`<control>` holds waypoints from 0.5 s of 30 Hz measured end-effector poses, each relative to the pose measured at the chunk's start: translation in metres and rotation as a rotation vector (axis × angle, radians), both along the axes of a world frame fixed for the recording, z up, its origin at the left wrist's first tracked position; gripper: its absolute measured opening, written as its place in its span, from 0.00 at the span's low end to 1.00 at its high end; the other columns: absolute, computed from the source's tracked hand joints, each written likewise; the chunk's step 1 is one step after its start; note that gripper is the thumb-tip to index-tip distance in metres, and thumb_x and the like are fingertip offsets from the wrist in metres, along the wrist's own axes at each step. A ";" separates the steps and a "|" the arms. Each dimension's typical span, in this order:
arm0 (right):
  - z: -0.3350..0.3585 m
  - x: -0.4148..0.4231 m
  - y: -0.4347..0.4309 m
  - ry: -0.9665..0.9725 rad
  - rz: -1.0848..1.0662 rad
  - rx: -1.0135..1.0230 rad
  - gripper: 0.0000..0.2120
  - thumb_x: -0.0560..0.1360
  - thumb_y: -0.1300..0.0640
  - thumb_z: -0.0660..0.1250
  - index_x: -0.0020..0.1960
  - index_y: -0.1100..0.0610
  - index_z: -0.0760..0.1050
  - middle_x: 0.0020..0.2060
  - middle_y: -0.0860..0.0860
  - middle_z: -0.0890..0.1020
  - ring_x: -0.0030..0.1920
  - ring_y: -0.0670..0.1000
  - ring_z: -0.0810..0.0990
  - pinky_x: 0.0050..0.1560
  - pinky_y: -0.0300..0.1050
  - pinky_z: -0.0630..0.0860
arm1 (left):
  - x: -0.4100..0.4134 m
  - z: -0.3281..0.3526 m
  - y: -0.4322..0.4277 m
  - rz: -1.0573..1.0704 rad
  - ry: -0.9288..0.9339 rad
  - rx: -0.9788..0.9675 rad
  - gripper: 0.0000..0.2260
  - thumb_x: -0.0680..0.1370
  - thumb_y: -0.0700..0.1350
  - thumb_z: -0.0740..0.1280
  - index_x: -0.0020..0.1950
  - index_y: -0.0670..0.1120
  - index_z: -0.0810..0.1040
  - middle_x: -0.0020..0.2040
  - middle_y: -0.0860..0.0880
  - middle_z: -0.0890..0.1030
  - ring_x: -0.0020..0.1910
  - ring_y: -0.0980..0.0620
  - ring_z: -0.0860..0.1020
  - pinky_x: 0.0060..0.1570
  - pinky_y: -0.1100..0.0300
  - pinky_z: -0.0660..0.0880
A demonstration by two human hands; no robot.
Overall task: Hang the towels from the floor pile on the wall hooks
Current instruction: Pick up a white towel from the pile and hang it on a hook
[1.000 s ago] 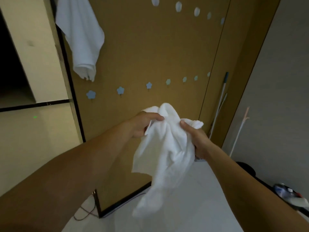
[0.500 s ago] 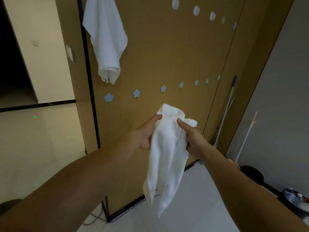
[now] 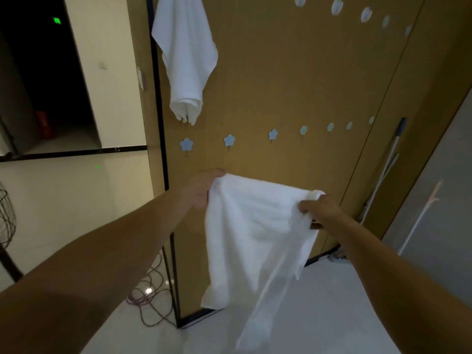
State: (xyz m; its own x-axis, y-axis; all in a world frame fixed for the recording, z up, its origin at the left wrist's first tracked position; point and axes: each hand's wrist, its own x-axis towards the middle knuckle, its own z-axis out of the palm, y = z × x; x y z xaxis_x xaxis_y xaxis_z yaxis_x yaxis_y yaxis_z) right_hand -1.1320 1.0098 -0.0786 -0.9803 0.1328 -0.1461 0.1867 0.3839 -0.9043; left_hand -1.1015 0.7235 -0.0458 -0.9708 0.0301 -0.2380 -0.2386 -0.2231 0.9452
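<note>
Your left hand [image 3: 204, 187] and right hand [image 3: 316, 208] each grip a top corner of the towel [image 3: 250, 226], stretched between them. Hanging comes next, I'd judge: lift it to a free hook [image 3: 229, 140] just above.

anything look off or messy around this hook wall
A loose tangle of cable sprawls on the floor at the foot of the wooden wall panel. The hung towel droops bunched and lopsided. Nothing else stands out.

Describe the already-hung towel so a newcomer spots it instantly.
Start at the tan wall panel. Near its left edge, above the row of blue flower hooks, hangs a white towel. Unlike the held towel, it dangles free, tapering to a bunched bottom.
</note>
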 end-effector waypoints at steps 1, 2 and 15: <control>-0.004 -0.005 0.010 -0.022 -0.015 0.063 0.13 0.73 0.59 0.71 0.54 0.65 0.75 0.47 0.62 0.79 0.43 0.59 0.80 0.40 0.50 0.79 | 0.001 0.001 -0.006 0.007 -0.004 -0.056 0.12 0.79 0.47 0.66 0.59 0.42 0.76 0.52 0.45 0.78 0.49 0.47 0.77 0.56 0.53 0.72; -0.008 -0.010 0.017 -0.043 -0.018 0.131 0.10 0.73 0.58 0.71 0.49 0.65 0.76 0.42 0.61 0.80 0.38 0.57 0.79 0.38 0.49 0.78 | 0.002 0.001 -0.011 -0.003 -0.018 -0.132 0.13 0.79 0.48 0.66 0.59 0.42 0.76 0.53 0.45 0.78 0.50 0.47 0.77 0.56 0.53 0.73; -0.003 -0.042 0.008 -0.072 0.092 -0.332 0.16 0.82 0.61 0.57 0.64 0.70 0.70 0.57 0.66 0.77 0.56 0.64 0.77 0.55 0.60 0.76 | 0.042 0.012 -0.049 0.127 -0.300 -0.678 0.09 0.70 0.41 0.66 0.50 0.43 0.77 0.46 0.43 0.77 0.42 0.45 0.74 0.42 0.53 0.73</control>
State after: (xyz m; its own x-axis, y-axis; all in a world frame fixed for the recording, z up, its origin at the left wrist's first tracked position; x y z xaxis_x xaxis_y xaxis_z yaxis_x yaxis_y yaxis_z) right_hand -1.1740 1.0174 -0.0814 -0.9716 -0.0220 -0.2356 0.2328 0.0891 -0.9684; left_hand -1.0590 0.6741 -0.0340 -0.8477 -0.3251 -0.4191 -0.5185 0.3418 0.7838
